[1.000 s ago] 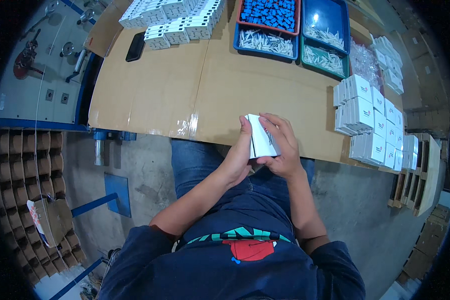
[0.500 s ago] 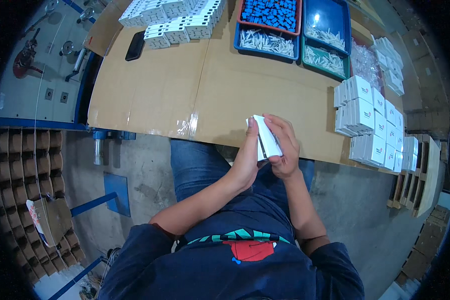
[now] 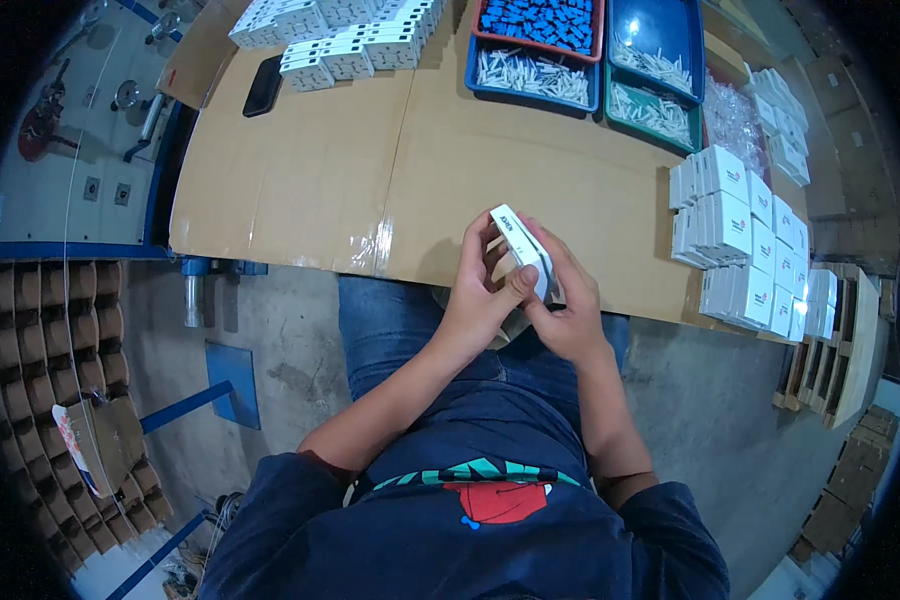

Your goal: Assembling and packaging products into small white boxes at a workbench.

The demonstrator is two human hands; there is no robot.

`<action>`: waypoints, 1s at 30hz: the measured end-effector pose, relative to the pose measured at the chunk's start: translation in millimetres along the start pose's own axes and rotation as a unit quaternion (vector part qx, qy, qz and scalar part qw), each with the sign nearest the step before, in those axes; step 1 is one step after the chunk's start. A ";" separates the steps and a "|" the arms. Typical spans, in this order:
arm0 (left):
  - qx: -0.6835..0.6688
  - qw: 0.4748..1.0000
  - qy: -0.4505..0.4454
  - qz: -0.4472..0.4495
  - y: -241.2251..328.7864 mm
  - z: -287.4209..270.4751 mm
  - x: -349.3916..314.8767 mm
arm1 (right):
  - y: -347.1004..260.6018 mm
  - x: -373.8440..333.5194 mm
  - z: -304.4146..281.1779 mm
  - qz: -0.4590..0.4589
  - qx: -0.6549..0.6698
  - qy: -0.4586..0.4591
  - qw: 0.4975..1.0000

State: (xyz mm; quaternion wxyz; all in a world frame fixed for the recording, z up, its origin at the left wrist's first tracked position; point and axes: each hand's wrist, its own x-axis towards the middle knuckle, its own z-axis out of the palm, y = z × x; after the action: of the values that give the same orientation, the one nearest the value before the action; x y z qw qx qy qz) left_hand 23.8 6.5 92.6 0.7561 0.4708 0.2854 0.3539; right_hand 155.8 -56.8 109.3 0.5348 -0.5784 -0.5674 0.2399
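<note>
Just beyond my lap, close to the table's front edge, I hold a flat white casing (image 3: 518,238) tilted up, its narrow printed side facing up. My left hand (image 3: 482,290) grips it from the left, with the thumb lying across its near end. The fingers of my right hand (image 3: 572,305) wrap its right side, and the thumb sits at the near end too. Both hands are closed on this one piece. Its lower faces are hidden by my palms and fingers.
Stacked white casings (image 3: 730,230) stand at the table's right edge, and rows of white blocks (image 3: 350,50) at the far left beside a black phone (image 3: 263,86). At the back are a red tray (image 3: 482,42) of blue parts and blue and green trays (image 3: 610,128) of white pieces.
The white casing has been turned in my hands, so its printed narrow side now shows. My left thumb has moved from the far end down to the near end.
</note>
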 end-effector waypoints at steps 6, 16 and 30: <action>0.034 0.999 -0.001 0.034 -11.4 0.7 0.8 | 4.2 -1.4 5.5 -0.010 -0.041 0.028 0.999; 0.012 0.999 0.021 0.042 -9.5 3.9 -1.4 | 13.7 -6.3 11.3 -0.018 -0.046 0.036 0.998; -0.104 0.973 0.078 -0.189 2.7 -7.5 8.5 | 10.7 -0.4 1.0 -0.019 -0.007 -0.075 0.997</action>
State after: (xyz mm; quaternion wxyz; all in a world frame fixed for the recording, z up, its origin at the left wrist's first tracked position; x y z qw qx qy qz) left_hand 22.3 18.0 91.3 0.8294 0.2984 0.3889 0.2679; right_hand 159.1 -54.5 99.3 0.4911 -0.5516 -0.6185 0.2683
